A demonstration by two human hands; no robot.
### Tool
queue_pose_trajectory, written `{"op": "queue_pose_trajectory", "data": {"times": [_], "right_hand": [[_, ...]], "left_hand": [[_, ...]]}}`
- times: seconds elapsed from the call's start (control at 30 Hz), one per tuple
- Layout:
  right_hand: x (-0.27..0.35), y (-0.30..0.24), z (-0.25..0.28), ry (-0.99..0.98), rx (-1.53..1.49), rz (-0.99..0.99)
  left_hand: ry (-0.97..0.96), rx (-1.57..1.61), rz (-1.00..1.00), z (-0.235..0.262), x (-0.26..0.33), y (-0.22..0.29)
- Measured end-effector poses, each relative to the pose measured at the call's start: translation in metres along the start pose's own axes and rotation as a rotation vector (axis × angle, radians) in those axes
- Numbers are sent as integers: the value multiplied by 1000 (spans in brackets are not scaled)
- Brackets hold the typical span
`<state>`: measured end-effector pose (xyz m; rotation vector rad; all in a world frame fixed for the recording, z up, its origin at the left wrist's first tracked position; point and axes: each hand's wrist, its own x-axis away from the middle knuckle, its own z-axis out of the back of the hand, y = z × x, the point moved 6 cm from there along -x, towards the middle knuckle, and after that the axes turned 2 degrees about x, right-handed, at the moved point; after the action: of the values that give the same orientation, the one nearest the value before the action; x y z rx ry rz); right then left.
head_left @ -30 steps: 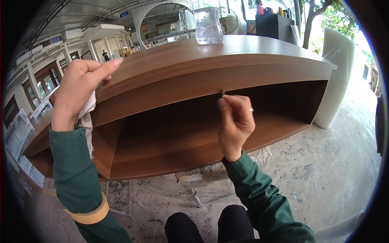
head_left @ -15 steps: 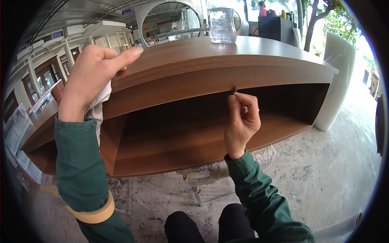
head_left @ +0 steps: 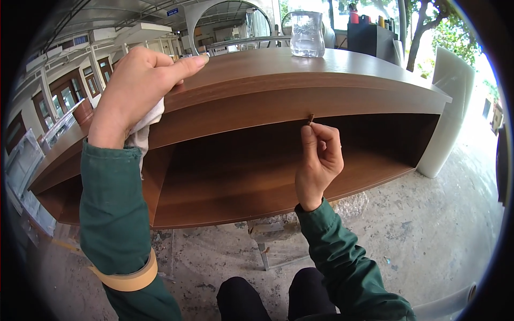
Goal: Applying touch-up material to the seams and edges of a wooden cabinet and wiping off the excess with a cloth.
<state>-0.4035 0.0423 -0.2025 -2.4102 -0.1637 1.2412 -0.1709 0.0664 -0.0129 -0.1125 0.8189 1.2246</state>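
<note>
- Pinching a small brown piece (head_left: pixel 311 119) between thumb and forefinger, the right hand (head_left: pixel 319 166) has its other fingers curled in toward the palm.
- That piece points upward from the fingertips, in front of the upper edge of the dark opening in a long brown cabinet (head_left: pixel 321 96); from where I stand I cannot tell whether it touches the wood.
- Up at the cabinet's top edge, on the left, the left hand (head_left: pixel 142 88) is bent over and clasps a white cloth (head_left: pixel 148 125), which hangs down below the palm against the front; most of its fingers are hidden from me, its thumb lying along the top side.
- Around the left forearm, over the green sleeve (head_left: pixel 115 208), sits a tan roll of tape (head_left: pixel 128 279).
- On the cabinet's top, toward the back, stands a clear jar (head_left: pixel 307 35) with some see-through liquid inside.
- Near the far left end I see a reddish-brown container (head_left: pixel 83 111).
- Beyond the right end, a thick white roll (head_left: pixel 447 120) stands upright on the stained concrete floor (head_left: pixel 412 251).
- Under the cabinet, crumpled clear wrap (head_left: pixel 350 206) shows beside a metal leg (head_left: pixel 263 257).
</note>
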Motion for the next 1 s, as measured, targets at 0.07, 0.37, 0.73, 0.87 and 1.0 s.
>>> {"op": "queue_pose_trajectory", "data": {"times": [0.07, 0.37, 0.73, 0.87, 1.0], "right_hand": [[3, -7, -7, -34, 72, 50], [23, -22, -30, -121, 91, 133], [27, -23, -44, -212, 135, 116], [41, -27, -48, -291, 103, 103], [37, -34, -20, -310, 44, 65]], "left_hand": [[-4, -11, 1, 1, 0, 0], [-13, -29, 12, -1, 0, 1], [1, -12, 22, -2, -1, 7], [78, 60, -86, -4, -7, 1], [-33, 25, 67, -3, -3, 0]]}}
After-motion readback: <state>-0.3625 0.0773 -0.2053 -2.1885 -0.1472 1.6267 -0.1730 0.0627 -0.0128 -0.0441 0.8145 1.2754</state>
